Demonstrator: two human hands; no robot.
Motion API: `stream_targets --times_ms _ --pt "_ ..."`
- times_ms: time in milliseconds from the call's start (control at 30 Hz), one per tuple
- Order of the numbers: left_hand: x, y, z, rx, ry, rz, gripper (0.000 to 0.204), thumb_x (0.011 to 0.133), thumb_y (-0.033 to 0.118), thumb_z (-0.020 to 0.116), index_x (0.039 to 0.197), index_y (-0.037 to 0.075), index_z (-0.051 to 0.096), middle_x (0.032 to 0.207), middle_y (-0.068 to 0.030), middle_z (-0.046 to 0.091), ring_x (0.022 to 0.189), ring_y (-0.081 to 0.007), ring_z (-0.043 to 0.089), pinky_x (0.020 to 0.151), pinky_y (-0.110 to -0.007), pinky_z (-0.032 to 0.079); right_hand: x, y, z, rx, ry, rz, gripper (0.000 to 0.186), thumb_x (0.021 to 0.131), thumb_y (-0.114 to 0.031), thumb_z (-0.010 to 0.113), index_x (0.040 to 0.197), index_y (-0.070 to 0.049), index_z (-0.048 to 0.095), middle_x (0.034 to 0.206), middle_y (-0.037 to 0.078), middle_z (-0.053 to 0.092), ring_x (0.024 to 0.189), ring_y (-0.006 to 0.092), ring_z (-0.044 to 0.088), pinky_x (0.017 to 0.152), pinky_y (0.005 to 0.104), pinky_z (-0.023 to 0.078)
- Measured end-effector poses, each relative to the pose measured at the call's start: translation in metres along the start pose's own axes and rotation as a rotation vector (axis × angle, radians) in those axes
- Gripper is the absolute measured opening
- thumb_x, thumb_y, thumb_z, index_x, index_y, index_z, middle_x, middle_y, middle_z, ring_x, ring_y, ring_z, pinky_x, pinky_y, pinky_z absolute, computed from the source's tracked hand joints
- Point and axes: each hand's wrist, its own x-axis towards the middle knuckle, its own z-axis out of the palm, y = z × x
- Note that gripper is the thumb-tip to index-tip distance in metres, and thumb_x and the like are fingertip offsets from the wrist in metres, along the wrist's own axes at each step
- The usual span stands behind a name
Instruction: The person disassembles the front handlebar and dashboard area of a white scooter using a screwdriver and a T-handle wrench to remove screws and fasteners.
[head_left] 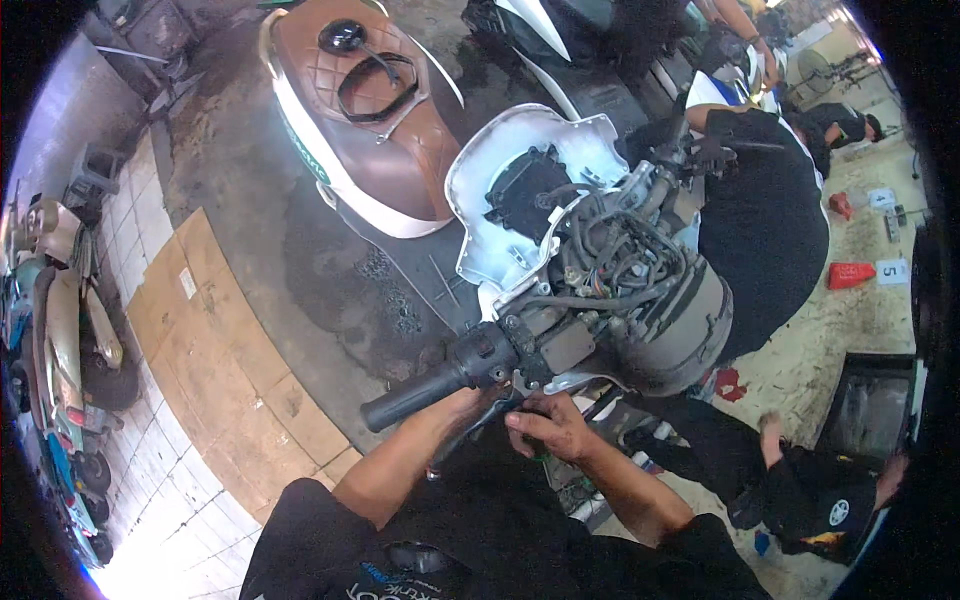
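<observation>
In the head view, with clock directions taken from the picture's middle, a partly stripped scooter front stands open. Its black handlebar handle points out at 7 o'clock, joined to a dark switch housing at 6 o'clock. A lever slants below that housing, in front of the person's body.

The left grip lies at 6 o'clock, beneath the handle and close by the lever; its fingers are mostly hidden, so I cannot tell how far it is open or whether it has hold of anything. The right grip is at 5 o'clock, near the lever's inner end, with thumb and fingers partly curled; I cannot tell what, if anything, is between them.

A bundle of exposed wires sits between 2 and 3 o'clock, beside a white front panel at 12. At 11 o'clock a brown quilted seat with white sides rests on the floor, carrying a black strap. A cardboard sheet lies between 8 and 9. A co-worker in black bends between 2 and 3; another person is at 4.
</observation>
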Motion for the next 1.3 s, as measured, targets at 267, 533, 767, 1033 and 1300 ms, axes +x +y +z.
stream_targets --times_ms 267,533,767,1033,1300 --pt "-0.019 0.025 0.020 0.262 0.027 0.041 0.021 0.086 0.031 0.063 0.093 0.011 0.062 0.083 -0.0022 0.058 0.075 -0.0161 0.056 0.068 -0.031 0.046 -0.001 -0.004 0.008 0.027 0.115 -0.005 0.023 0.086 -0.023 0.062 0.085 0.000 0.056 0.059 0.005 0.054 0.051 0.0124 0.052 0.045 0.0265 0.038" --pt "-0.024 0.044 0.016 0.747 0.052 -0.222 0.037 0.084 0.032 0.066 0.108 0.005 0.063 0.105 -0.0064 0.064 0.091 -0.0158 0.060 0.080 -0.030 0.047 0.002 -0.005 0.009 0.019 0.159 0.041 0.021 0.086 -0.021 0.065 0.090 -0.001 0.058 0.070 0.003 0.058 0.054 0.0109 0.052 0.047 0.0258 0.041" --pt "-0.009 -0.008 -0.025 0.435 0.140 -0.187 0.019 0.086 0.015 0.064 0.102 0.005 0.063 0.098 -0.0078 0.064 0.087 -0.0196 0.062 0.077 -0.034 0.049 0.002 -0.013 0.012 0.010 0.122 0.026 0.021 0.085 -0.014 0.063 0.099 0.000 0.053 0.068 0.004 0.056 0.053 0.0119 0.051 0.047 0.0258 0.039" --pt "-0.002 -0.020 -0.027 -0.031 -0.099 -0.061 0.015 0.086 0.013 0.060 0.098 0.006 0.057 0.097 -0.0097 0.062 0.092 -0.0247 0.061 0.078 -0.040 0.049 -0.001 0.001 0.003 -0.074 0.162 0.066 0.020 0.085 -0.016 0.064 0.094 0.001 0.057 0.068 0.004 0.056 0.053 0.0123 0.052 0.048 0.0263 0.040" --pt "0.004 -0.031 -0.045 -0.335 -0.045 -0.204 0.015 0.085 0.015 0.060 0.097 0.007 0.055 0.096 -0.0104 0.061 0.091 -0.0259 0.061 0.080 -0.041 0.049 0.001 0.004 0.004 -0.064 0.129 0.021 0.021 0.085 -0.018 0.065 0.091 0.001 0.058 0.066 0.004 0.056 0.054 0.0117 0.053 0.047 0.0262 0.041"
